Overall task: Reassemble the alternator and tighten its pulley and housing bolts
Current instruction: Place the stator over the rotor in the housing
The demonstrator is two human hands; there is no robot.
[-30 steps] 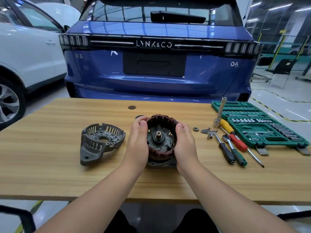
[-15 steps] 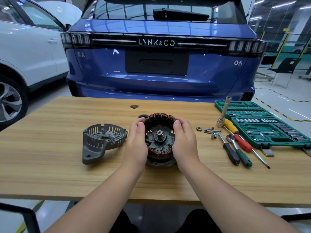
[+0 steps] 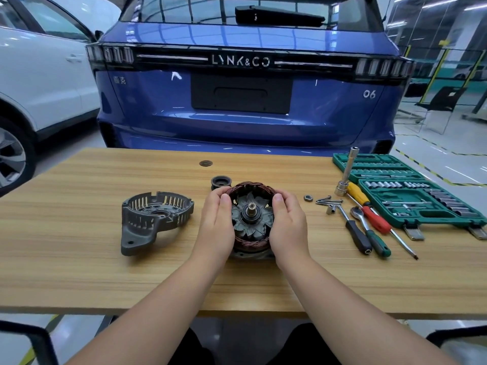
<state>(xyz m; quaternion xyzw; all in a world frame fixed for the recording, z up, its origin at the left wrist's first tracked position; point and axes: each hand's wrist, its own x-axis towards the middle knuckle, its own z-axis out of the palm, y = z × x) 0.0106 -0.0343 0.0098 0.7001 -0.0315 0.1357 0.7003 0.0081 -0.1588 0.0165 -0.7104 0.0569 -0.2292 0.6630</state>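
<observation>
The copper-wound stator ring (image 3: 250, 243) stands on the wooden table (image 3: 79, 272) over the rotor, whose fan and shaft (image 3: 251, 206) show in its middle. My left hand (image 3: 217, 222) grips the ring's left side and my right hand (image 3: 288, 222) grips its right side, thumbs on the top rim. The grey end housing (image 3: 152, 219) lies apart to the left. Behind the ring sits the black pulley (image 3: 220, 182). A nut (image 3: 307, 198) and a few bolts (image 3: 328, 200) lie to the right.
On the right are a ratchet (image 3: 369, 233), a black-handled driver (image 3: 355, 234), a red and yellow screwdriver (image 3: 374, 214), an upright socket extension (image 3: 346, 172) and an open green socket case (image 3: 411, 191). A blue car (image 3: 242, 101) stands just behind the table.
My hands have shifted up the stator ring, with the thumbs now on its top rim. The pulley behind it has come into plain view. The view has moved slightly.
</observation>
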